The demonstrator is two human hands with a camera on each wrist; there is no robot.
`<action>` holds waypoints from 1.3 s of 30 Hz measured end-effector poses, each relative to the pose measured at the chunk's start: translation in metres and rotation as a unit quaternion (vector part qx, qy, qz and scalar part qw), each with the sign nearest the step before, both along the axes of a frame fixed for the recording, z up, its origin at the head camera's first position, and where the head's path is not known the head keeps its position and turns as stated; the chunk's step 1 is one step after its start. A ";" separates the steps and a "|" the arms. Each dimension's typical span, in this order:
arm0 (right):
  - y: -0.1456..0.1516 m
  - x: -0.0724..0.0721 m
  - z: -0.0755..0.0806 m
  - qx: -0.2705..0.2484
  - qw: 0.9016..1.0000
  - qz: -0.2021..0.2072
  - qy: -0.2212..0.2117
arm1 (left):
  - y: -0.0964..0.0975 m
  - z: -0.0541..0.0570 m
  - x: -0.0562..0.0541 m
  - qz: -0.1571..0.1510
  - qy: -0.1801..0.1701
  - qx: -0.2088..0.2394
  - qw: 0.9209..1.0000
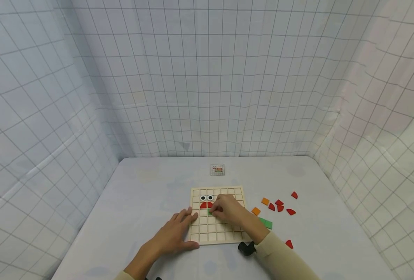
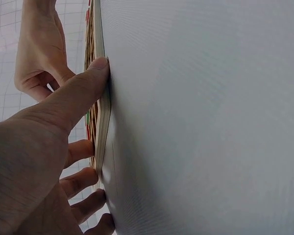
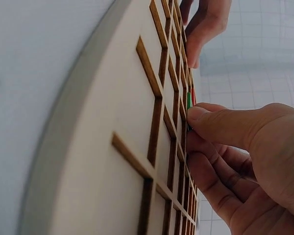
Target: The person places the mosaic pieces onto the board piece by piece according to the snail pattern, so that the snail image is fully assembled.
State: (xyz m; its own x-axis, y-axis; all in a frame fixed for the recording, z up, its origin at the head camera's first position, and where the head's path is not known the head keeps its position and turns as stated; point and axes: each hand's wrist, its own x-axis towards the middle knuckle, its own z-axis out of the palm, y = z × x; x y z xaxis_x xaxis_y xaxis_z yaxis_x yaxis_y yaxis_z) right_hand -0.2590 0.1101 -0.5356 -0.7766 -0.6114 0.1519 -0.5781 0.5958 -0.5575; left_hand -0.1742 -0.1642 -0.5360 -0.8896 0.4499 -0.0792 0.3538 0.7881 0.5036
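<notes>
A pale wooden grid board (image 1: 203,228) lies on the table. Its upper cells hold two eye tiles (image 1: 207,198), with red quarter-round tiles (image 1: 203,205) directly below. My right hand (image 1: 229,210) pinches a small green square tile (image 3: 189,100) between thumb and fingers, down at a cell just under the red pieces. The hand covers part of the grid in the head view. At the board's left side rests my left hand (image 1: 174,234), fingers spread; in the left wrist view its thumb (image 2: 90,73) presses the near edge and the fingertips touch the side.
Right of the board lie loose orange squares (image 1: 265,201), green squares (image 1: 268,224) and several red quarter-round pieces (image 1: 280,208). A small picture card (image 1: 217,170) is behind the board. Grid-patterned white curtains (image 1: 207,97) surround the table.
</notes>
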 end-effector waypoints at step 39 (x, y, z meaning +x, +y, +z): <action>0.116 0.017 0.002 -0.025 0.989 -0.137 0.054 | 0.004 0.003 0.002 0.013 -0.005 -0.011 1.000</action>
